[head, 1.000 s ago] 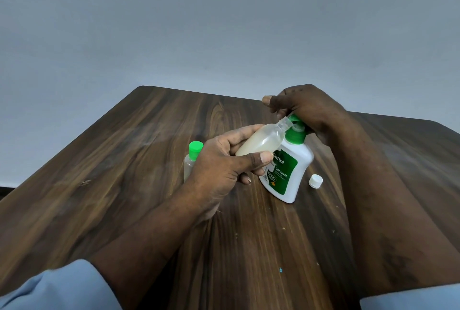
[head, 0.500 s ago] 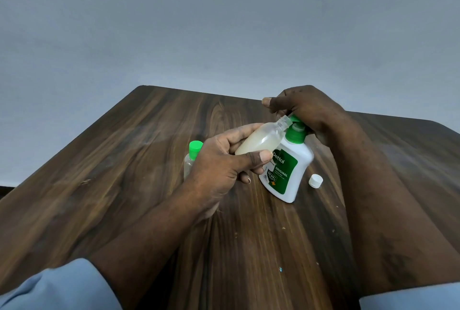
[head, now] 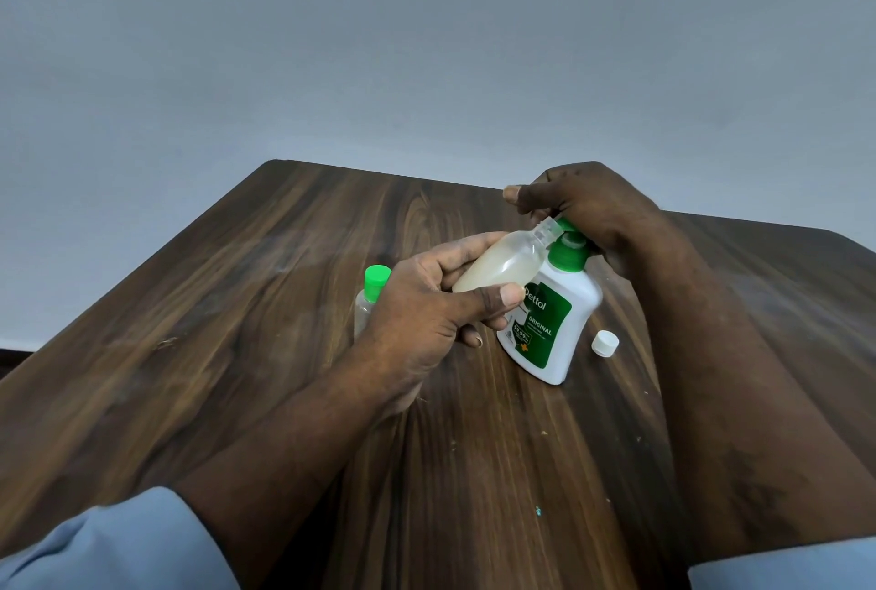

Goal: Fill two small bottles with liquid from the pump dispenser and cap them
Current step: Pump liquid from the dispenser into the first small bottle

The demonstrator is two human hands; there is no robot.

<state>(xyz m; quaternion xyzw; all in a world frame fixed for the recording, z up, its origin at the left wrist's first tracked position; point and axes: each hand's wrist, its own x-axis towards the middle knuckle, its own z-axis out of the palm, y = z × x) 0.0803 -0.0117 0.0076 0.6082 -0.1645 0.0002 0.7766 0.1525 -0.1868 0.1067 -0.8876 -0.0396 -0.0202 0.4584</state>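
**A:** Head camera, looking down, and the left hand [head: 426,305] has the clear bottle [head: 526,248] wrapped up. The thumb lies across the front and the fingers curl behind it.

**B:** It's a firm clamp, and the bottle is tipped well over. It's smooth, see-through plastic with a rounded body, and the cloudy pale liquid [head: 493,269] is pooled along its lower side.

**A:** Where's the neck pointing?

**B:** Up and to the right, with the open mouth right at the top of the pump dispenser [head: 550,328]. That one has a squat, glossy white body, a green label and a green top, and it stands tilted on the table [head: 237,352].

**A:** The right hand [head: 597,210] is draped over the pump head. The fingers are curled down around it and the thumb juts out to the left.

**B:** The nozzle itself is hidden under that hand, so I can't tell whether it touches the bottle's mouth.

**A:** Just right of the dispenser there's a small round white cap [head: 605,344] lying loose on the wood.

**B:** Over on the left, half hidden behind the left hand, the green-capped bottle [head: 364,309] stands upright. It has clear walls, and I can't tell how full it is.

**A:** The table has a dark wood grain with long streaks and a matte finish, with a few pale specks near the front.

**B:** There's a light blue fabric sleeve [head: 118,542] at the bottom corner, and a plain grey wall [head: 426,44] behind everything.
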